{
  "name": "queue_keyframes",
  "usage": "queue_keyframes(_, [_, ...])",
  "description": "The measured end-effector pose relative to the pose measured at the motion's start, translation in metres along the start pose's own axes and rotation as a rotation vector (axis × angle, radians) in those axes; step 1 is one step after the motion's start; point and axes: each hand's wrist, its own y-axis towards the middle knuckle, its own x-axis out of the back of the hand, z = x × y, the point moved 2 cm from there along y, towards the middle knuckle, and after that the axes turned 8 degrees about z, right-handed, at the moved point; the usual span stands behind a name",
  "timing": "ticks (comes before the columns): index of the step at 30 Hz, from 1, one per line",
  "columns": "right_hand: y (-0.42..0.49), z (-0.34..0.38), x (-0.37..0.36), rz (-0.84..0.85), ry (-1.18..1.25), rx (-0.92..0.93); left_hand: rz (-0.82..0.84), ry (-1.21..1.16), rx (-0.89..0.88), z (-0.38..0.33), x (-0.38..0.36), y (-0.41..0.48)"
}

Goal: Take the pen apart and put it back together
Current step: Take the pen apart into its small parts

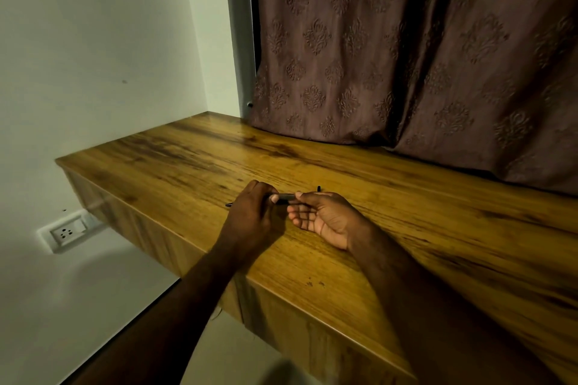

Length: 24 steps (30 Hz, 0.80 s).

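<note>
- The pen (pixel 283 196) is held level above the wooden desk (pixel 406 228), bridging the gap between the two hands, near the desk's front edge.
- The left hand (pixel 250 216) is curled over the pen's left part, back of the hand toward the camera, thumb and fingertips pinched on the barrel; a thin dark tip (pixel 229 204) sticks out past the hand on its left side.
- The right hand (pixel 325 219) lies palm up with its wrist resting on the desk; its thumb and forefinger pinch the pen's right end, while the other fingers curl loosely beneath without touching it.
- Only a short dark stretch of the barrel shows between the two grips (too small and dim to tell whether the parts are joined or already separating).
- A small dark piece (pixel 318 188) stands up just behind the right hand's thumb; what it is cannot be made out.
- Behind the desk hangs a brown patterned curtain (pixel 406 56), its hem resting on the desk's back edge.
- On the wall below the desk's left end sits a white socket (pixel 67 232).
</note>
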Motion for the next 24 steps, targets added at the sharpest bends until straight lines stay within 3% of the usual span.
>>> queue_keyframes(6, [0.004, -0.002, 0.002, -0.021, 0.025, 0.013, 0.096, 0.094, -0.121, -0.012, 0.000, -0.004])
queue_keyframes(24, [0.006, -0.003, 0.002, -0.036, 0.029, -0.001, 0.001, -0.009, -0.067, -0.012, -0.007, 0.004])
